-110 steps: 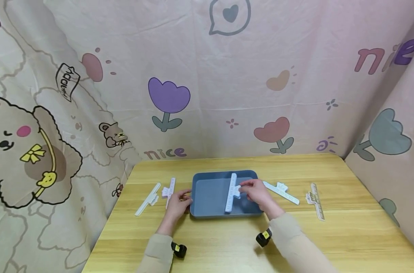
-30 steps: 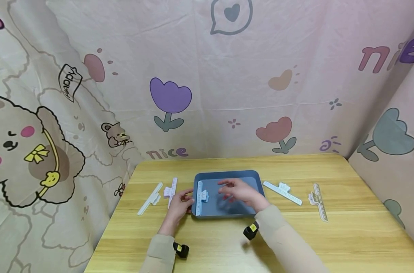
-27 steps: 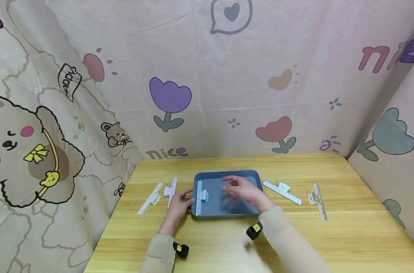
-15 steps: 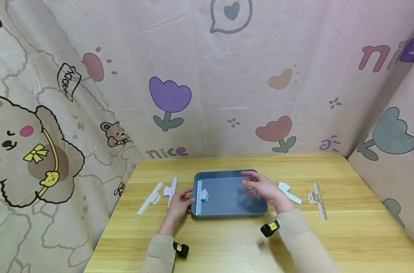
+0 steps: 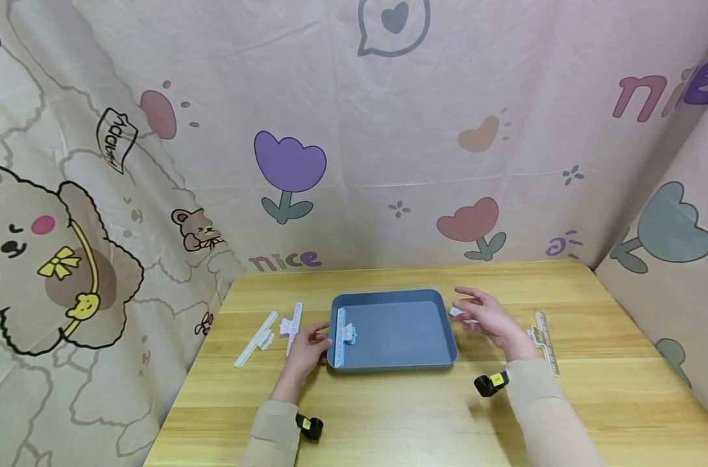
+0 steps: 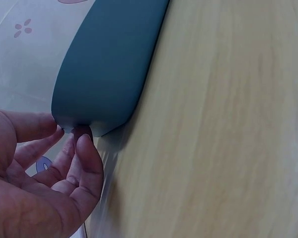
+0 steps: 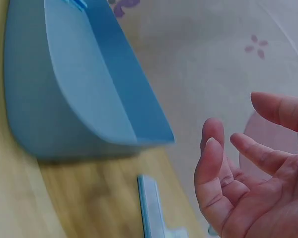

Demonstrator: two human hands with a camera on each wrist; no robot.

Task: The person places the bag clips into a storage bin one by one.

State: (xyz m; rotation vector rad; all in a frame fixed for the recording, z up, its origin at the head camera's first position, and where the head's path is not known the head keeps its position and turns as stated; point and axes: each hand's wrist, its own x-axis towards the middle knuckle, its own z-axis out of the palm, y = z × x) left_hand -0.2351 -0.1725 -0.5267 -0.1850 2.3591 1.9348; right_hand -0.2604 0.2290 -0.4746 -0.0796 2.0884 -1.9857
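My left hand (image 5: 304, 353) holds the left end of a blue-grey tray (image 5: 400, 334); in the left wrist view its bent fingers meet the end wall between rim and base. A light blue ruler clip (image 5: 340, 340) lies upright along the tray's left inner side. My right hand (image 5: 490, 321), empty with fingers spread and loosely bent, hovers just right of the tray. Below it is another pale ruler clip (image 7: 151, 208), mostly hidden by the hand in the head view.
Left of the tray lie a lilac ruler clip (image 5: 296, 319) and a white ruler clip (image 5: 254, 342), both slanted. A clear-looking ruler clip (image 5: 545, 347) rests at the right, near the right wrist. A patterned curtain (image 5: 359, 220) hangs behind the wooden table (image 5: 389, 415).
The light blue ruler clip went from the tray's middle to its left side and was let go. My right hand then moved rightward past the tray's right wall. The left hand stayed put.
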